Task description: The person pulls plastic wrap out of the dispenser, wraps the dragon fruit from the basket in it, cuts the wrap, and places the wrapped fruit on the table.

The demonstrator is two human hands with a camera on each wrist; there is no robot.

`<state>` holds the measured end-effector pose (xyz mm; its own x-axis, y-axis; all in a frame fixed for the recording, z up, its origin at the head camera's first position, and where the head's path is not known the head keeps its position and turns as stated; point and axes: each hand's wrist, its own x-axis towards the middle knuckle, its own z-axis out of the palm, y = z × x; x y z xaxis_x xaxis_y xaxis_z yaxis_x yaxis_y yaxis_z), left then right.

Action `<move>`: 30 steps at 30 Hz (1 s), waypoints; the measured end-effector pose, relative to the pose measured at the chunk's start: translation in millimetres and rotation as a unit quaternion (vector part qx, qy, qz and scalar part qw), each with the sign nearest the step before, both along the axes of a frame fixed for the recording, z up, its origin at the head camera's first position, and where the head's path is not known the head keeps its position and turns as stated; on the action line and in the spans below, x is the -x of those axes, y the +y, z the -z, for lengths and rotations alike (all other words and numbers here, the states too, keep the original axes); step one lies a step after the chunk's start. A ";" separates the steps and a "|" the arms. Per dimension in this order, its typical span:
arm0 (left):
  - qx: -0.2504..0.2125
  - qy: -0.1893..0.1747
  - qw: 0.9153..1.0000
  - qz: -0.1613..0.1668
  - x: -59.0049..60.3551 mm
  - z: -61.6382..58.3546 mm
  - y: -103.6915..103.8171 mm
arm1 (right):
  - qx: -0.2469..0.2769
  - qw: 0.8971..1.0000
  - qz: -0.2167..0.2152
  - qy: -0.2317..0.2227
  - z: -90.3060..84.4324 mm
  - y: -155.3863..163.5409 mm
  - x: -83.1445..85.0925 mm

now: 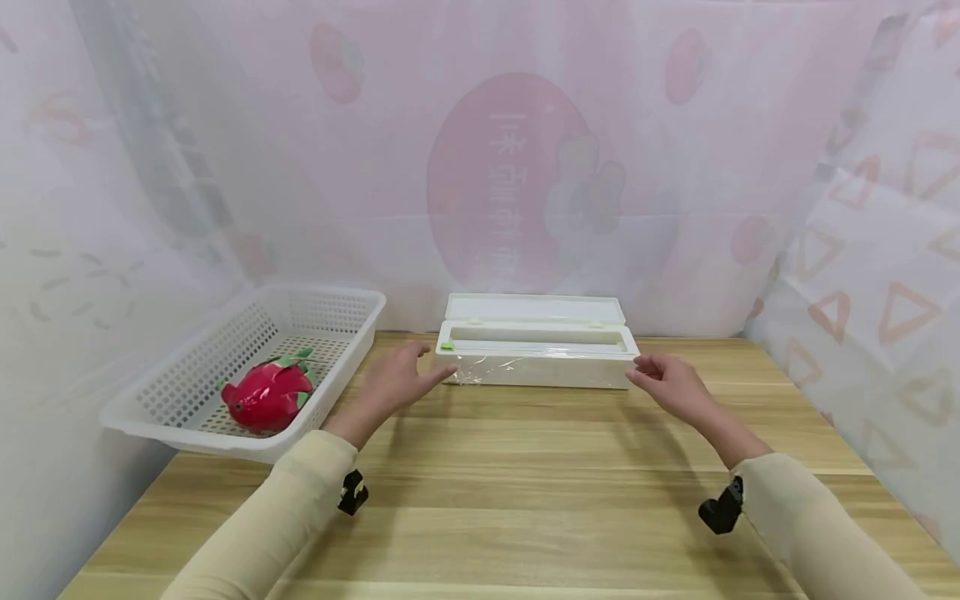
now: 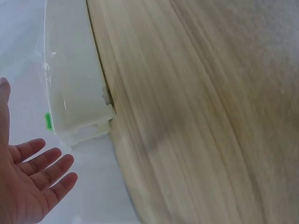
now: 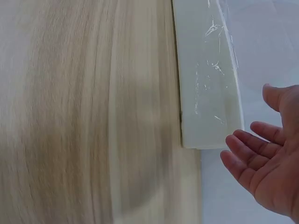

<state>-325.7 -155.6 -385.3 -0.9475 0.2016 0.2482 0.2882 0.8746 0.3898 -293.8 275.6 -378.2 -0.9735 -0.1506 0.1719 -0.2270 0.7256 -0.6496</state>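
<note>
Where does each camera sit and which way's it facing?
Head: on the head, facing forward and down at the long white plastic box and wood-grain table; left hand, right hand, cream fabric sleeves show.
Left wrist: worn there, facing the box's left end; left hand shows.
Right wrist: worn there, facing its right end; right hand shows.
Wrist views share box and table.

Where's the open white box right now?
In the head view, the open white box sits near the far edge of the table, between the left hand and right hand, right of the basket.
</note>
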 end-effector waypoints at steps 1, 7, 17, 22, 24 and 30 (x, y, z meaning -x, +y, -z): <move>-0.012 -0.005 1.000 -0.003 0.3 1.4 0.9 | 0.007 1.000 0.007 -0.014 1.2 -0.8 0.6; -0.037 -0.038 0.998 -0.013 -0.8 6.2 6.3 | 0.073 0.992 0.021 -0.098 11.5 -3.6 5.6; -0.164 -0.110 0.980 0.018 1.4 17.7 16.6 | 0.185 0.966 0.042 -0.175 22.0 -10.7 9.1; -0.208 -0.156 0.966 0.019 3.9 23.6 19.4 | 0.237 0.950 0.039 -0.201 26.7 -14.3 15.0; -0.244 -0.174 0.954 0.020 5.6 26.4 21.2 | 0.265 0.940 0.042 -0.211 27.9 -16.2 17.1; -0.349 -0.215 0.912 0.035 7.1 30.5 28.1 | 0.364 0.899 0.049 -0.239 28.4 -21.8 20.4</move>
